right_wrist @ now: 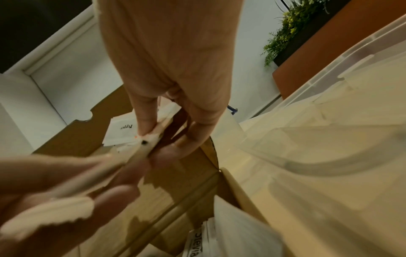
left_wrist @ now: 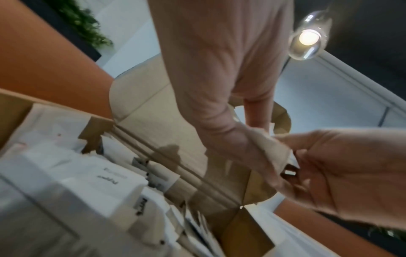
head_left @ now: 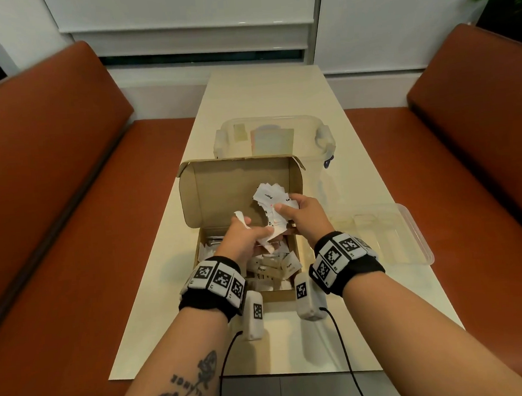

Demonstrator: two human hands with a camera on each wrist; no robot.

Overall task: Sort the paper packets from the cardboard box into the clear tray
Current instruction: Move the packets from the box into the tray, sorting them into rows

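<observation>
An open cardboard box (head_left: 222, 197) sits mid-table, its lid standing up at the back and many white paper packets (head_left: 277, 266) lying inside. Both hands hover above it. My right hand (head_left: 298, 213) grips a fanned bunch of white packets (head_left: 269, 195), thumb on top. My left hand (head_left: 245, 234) pinches a few packets (head_left: 264, 237) just left of that bunch and touching it. The clear tray (head_left: 409, 218) lies on the table right of the box, by my right wrist. In the left wrist view the box's packets (left_wrist: 92, 182) lie below the hand.
A clear lidded storage bin (head_left: 272, 136) stands behind the box. Orange bench seats (head_left: 67, 180) run along both sides of the narrow cream table (head_left: 264, 92). Cables trail from the wrist cameras over the table's near edge.
</observation>
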